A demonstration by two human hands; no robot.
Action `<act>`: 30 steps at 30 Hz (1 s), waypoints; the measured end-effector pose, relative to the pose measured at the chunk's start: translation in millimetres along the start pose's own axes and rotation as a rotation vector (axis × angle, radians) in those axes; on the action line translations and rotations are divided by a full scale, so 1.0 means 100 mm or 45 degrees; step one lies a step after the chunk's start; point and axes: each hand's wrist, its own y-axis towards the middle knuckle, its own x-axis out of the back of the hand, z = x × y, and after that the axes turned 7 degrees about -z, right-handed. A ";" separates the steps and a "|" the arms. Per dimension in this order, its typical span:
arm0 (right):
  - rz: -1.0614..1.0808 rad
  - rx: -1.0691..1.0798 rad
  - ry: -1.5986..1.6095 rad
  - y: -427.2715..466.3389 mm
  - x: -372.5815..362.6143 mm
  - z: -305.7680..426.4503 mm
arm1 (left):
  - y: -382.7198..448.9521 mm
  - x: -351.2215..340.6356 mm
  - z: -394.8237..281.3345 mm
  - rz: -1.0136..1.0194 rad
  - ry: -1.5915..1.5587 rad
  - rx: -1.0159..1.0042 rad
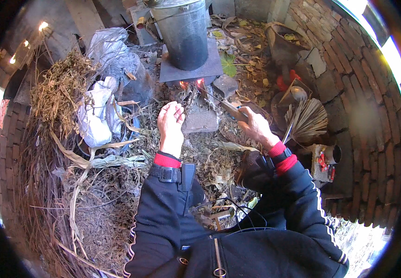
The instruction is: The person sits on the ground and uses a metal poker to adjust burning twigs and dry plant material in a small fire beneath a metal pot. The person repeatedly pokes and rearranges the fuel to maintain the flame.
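My right hand (254, 125) is closed on the wooden handle of a poker-like tool (232, 110), whose thin dark end points at the mouth of a small stove (191, 74). Flames glow in that opening, with dry stalks and leaves (189, 93) heaped in and below it. A tall metal bucket (186, 38) stands on the stove's flat top. My left hand (171, 120) is raised left of a brick (201, 120), its fingers curled; whether it holds anything is not plain.
At the left lie dried plants (60, 90), white plastic bags (98, 111) and a pile of thin branches (37, 194). A straw hand broom (308, 120) lies at the right, near a block (320, 163) and a brick wall (370, 114). A rock (225, 86) sits beside the stove.
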 end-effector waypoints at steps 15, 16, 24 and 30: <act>0.177 -0.019 0.099 -0.01 -0.27 0.02 | -0.03 -0.04 0.03 0.011 0.038 -0.003; 0.177 -0.011 0.096 -0.01 -0.28 0.02 | -0.03 -0.04 0.03 0.017 0.033 -0.006; 0.008 0.094 -0.011 0.01 -0.14 0.05 | 0.00 -0.05 0.04 0.028 0.016 0.005; -0.013 0.079 -0.021 -0.06 0.10 0.16 | -0.04 -0.08 0.03 -0.007 -0.021 0.017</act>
